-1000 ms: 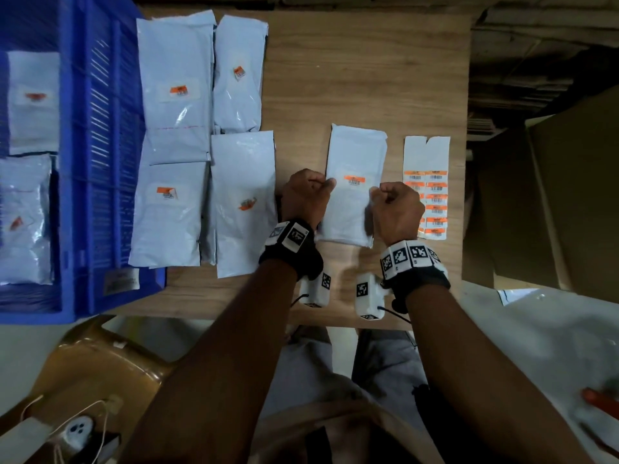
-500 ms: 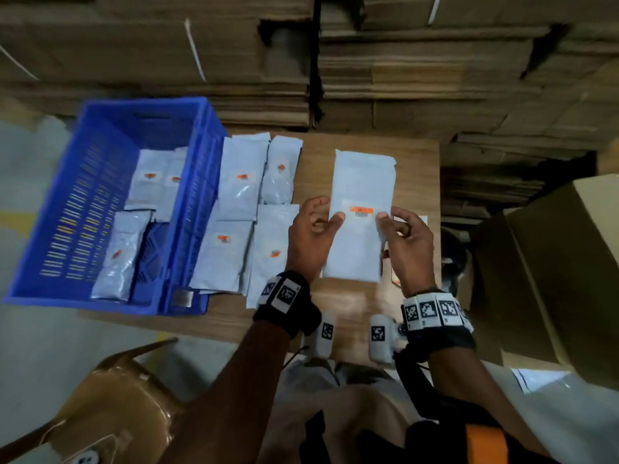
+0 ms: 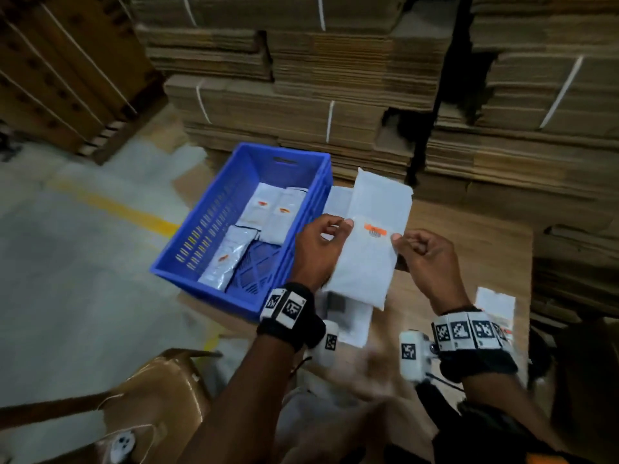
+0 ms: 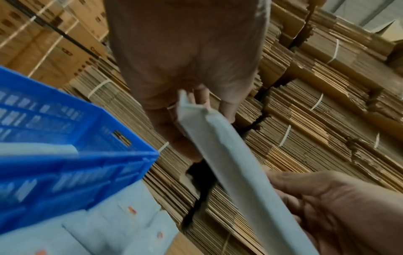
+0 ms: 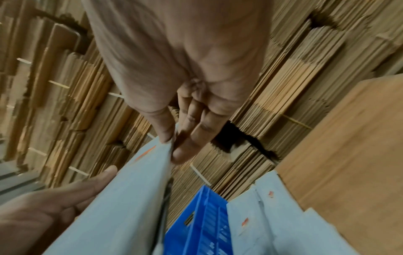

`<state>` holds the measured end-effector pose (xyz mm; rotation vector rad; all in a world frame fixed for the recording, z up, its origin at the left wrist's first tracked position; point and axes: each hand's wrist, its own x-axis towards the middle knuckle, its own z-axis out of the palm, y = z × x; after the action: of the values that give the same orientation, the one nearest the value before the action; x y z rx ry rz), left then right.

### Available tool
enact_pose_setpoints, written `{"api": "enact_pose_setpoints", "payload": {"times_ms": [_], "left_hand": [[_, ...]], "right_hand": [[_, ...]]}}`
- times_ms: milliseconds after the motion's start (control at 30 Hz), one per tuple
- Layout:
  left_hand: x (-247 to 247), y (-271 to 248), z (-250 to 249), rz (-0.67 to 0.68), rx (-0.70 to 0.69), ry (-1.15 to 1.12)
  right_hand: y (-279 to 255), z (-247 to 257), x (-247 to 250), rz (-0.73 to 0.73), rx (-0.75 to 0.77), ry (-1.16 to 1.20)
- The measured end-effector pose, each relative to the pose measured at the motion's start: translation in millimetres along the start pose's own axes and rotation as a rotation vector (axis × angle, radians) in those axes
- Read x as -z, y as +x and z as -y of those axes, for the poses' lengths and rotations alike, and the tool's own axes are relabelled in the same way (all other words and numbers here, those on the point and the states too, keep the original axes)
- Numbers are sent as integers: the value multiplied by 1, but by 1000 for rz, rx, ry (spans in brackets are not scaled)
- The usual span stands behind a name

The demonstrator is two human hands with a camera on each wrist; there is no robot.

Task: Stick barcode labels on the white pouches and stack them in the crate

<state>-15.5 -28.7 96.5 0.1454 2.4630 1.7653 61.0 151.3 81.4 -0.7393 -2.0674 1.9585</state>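
Both hands hold one white pouch [image 3: 368, 242] in the air above the counter [image 3: 469, 249]: the left hand [image 3: 318, 252] pinches its left edge, the right hand [image 3: 425, 259] its right edge. Its barcode label [image 3: 375, 229] sits between the thumbs. The blue crate [image 3: 201, 236] lies beyond the left hand.

Left of the fingers, the blue crate [image 3: 214, 226] lies open-topped, its near floor bare beside stacked pouches [image 3: 268, 212]; its right wall stands between, and cardboard stacks [image 3: 335, 95] block beyond the fingertips
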Motion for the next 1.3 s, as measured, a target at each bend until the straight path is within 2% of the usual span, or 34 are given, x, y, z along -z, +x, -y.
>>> {"api": "enact_pose_setpoints", "payload": {"times_ms": [167,267,367,500,600,700,800,867,900,967,1000,1033,1100,1167,1200,1267,1300], "left_hand": [[92,47,47,69,-66,168],[152,84,69,125,-88,190],[208,129,92,135,-75,181],[247,178,125,236,100,186],[249,216,144,281,218,248],[240,234,162,451,214,635],[233,225,173,560,207,912],[231,216,180,629,131,1087],[231,212,184,641,65,1184],[237,208,187,609,-73,1305],[242,209,186,564,-146,1301],[249,213,185,494,-225,1267],[262,221,185,338,-348,1165],[272,228,188,225,-402,1097],[277,230,190,213,-387,1095],[286,236,197,259,-333,1067],[289,239,203,307,-297,1032]], "right_hand": [[18,10,-104,140,4,-74],[36,12,-181,175,29,-127],[68,17,-251,223,-28,-148],[110,11,-310,198,-223,-266],[142,0,-343,187,-330,-371],[148,-13,-366,224,-460,-586],[137,-23,-380,341,-443,-841],[130,-47,-387,463,-401,-967],[125,-60,-390,493,-451,-1013],[116,-75,-394,422,-601,-959],[115,-80,-396,385,-718,-918],[112,-84,-398,437,-719,-933],[108,-105,-397,522,-658,-1091],[101,-110,-390,589,-559,-1202],[103,-113,-389,602,-526,-1232],[103,-111,-389,626,-573,-1234],[103,-106,-391,546,-671,-1142]]}}
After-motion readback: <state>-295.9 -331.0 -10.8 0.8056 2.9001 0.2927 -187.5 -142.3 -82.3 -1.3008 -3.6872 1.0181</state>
